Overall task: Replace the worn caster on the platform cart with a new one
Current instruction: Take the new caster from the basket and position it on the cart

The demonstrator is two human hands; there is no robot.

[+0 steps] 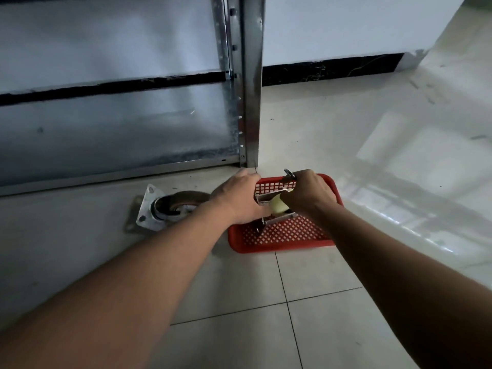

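A new caster (278,205) with a cream wheel and a shiny metal plate sits just above a red perforated tray (279,235) on the floor. My left hand (237,198) holds its plate from the left. My right hand (306,193) grips it from the right, over the wheel; a small metal part (290,174) sticks out above the fingers. The worn caster (165,206), with a brown wheel and a square mounting plate, lies on its side on the floor left of the tray. The platform cart (119,129) stands on edge behind, its metal underside facing me.
The cart's steel frame post (250,102) comes down to the floor just behind my left hand. A white wall with a black skirting (330,69) runs behind. Pale floor tiles (346,315) spread to the front and right.
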